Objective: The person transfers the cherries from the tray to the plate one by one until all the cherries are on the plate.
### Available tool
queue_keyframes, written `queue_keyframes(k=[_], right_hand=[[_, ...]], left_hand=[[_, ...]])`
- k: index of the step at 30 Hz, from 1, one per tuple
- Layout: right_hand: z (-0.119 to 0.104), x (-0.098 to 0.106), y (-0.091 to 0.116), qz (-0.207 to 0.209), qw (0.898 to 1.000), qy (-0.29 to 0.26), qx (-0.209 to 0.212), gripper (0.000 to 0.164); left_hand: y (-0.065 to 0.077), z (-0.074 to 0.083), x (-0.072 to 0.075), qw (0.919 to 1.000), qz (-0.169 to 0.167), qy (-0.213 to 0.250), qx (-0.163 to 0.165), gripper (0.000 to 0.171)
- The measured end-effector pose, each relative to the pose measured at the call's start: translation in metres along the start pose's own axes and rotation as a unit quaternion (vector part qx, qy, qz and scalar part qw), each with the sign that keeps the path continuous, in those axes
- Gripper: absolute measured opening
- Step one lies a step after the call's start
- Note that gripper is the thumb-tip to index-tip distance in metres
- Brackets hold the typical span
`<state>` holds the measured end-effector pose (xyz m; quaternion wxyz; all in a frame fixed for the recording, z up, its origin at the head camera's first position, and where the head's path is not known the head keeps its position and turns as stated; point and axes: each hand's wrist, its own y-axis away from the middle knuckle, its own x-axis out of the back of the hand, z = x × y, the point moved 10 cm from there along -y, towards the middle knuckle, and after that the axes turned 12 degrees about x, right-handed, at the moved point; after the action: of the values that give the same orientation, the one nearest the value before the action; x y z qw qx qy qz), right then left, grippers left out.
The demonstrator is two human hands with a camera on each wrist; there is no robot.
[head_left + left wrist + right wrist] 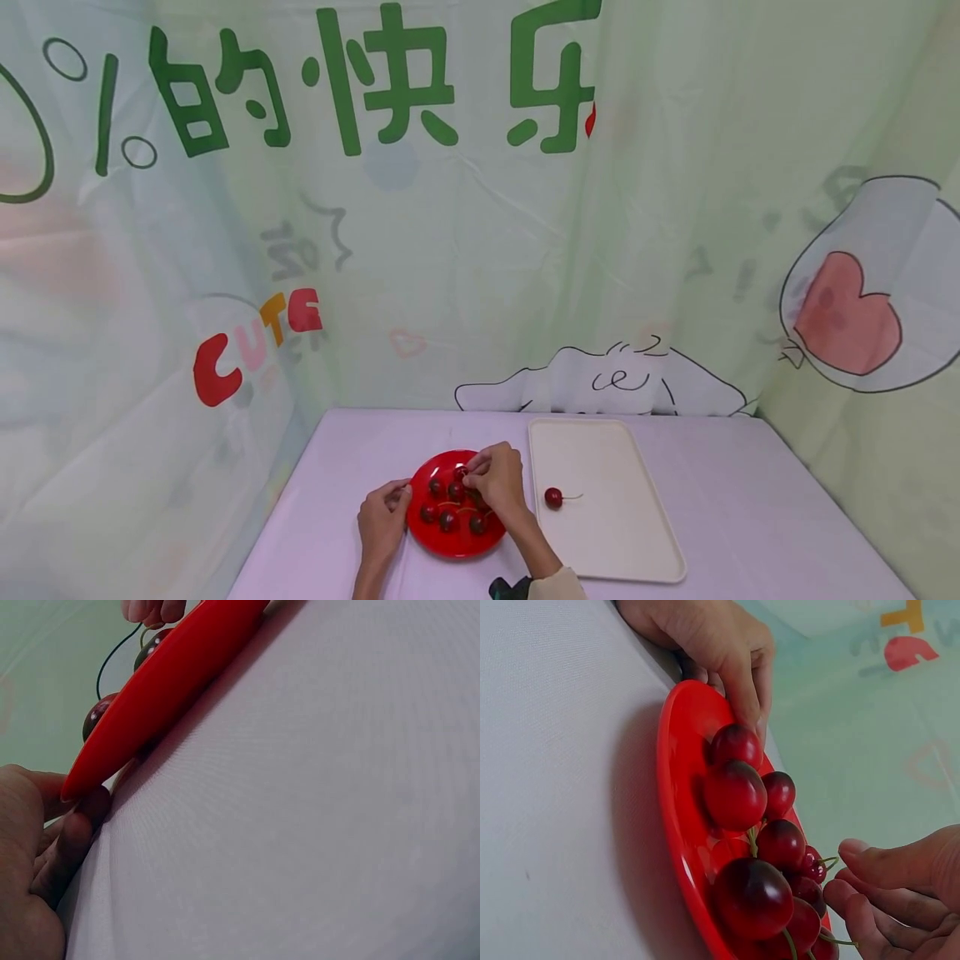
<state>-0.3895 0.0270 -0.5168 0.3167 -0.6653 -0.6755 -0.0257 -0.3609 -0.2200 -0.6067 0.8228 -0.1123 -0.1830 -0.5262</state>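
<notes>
A red plate holds several dark red cherries, some with green stems. My left hand grips the plate's left rim, thumb at the edge and other fingers beneath; in the left wrist view the plate looks tilted. Over the plate's far right part is my right hand. In the right wrist view the right hand's thumb and fingertips stand slightly apart around the stem end of a small cherry. That cherry sits among the others at the plate's far side.
A cream rectangular tray lies to the right of the plate, with one stemmed cherry near its left edge. Both stand on a pale lilac tabletop. A printed curtain hangs behind and at the sides.
</notes>
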Motion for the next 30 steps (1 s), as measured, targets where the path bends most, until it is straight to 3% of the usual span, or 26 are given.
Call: queue_keyframes(k=[13, 20, 30], right_hand=[[-0.001, 0.037, 0.005, 0.062, 0.998, -0.012, -0.028, 0.012], [0.01, 0.061, 0.011, 0.087, 0.995, -0.024, -0.042, 0.016], [0.037, 0.097, 0.022, 0.151, 0.985, -0.023, -0.076, 0.015]], left_hand=[[0.002, 0.0, 0.0, 1.0, -0.003, -0.007, 0.003, 0.027], [0.0, -0.005, -0.002, 0.9999, 0.0, -0.014, 0.009, 0.026], [0.001, 0.001, 0.001, 0.9998, 0.008, -0.02, 0.005, 0.024]])
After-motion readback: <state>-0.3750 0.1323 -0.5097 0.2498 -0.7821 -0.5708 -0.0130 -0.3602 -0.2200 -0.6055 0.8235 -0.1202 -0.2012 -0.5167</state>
